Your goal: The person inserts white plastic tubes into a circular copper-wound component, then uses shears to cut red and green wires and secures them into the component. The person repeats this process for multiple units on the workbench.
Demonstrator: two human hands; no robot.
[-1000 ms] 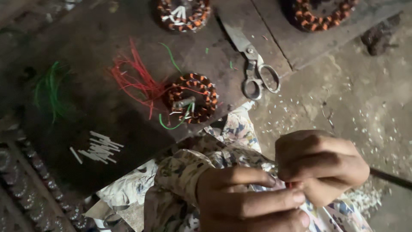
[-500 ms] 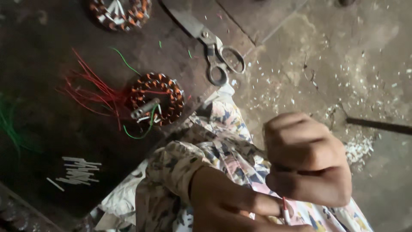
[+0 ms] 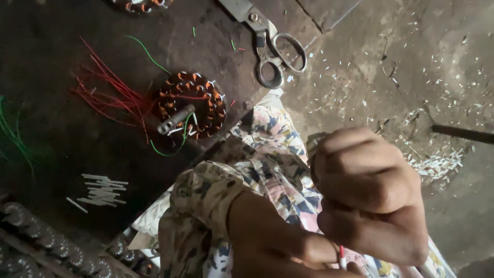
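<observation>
Fingers of the right hand (image 3: 368, 198) are curled into a tight fist, and those of the left hand (image 3: 280, 242) are folded in against it; between the two a short red-and-white wire end (image 3: 341, 256) pokes out, pinched where the hands meet. What more the fists enclose is hidden. Since a second ago both hands have drawn closer to the camera and now fill the lower right of the view, the right fist turned so its knuckles face up. That reads as work tightening on the wire rather than a reach for anything else.

Taking the wound coil (image 3: 191, 104) with its metal shaft as the landmark: the hands sit below and to the right of it, well apart, over a flowered cloth (image 3: 267, 134) that runs up to the coil's lower right edge. Left of the coil lies a spray of red wires (image 3: 105, 95), touching it; below and to its left lies a small heap of white sleeves (image 3: 102, 189). Above and to the right of the coil rest the scissors (image 3: 270, 44), untouched. Farther right, white clippings (image 3: 437, 162) litter the ground.
</observation>
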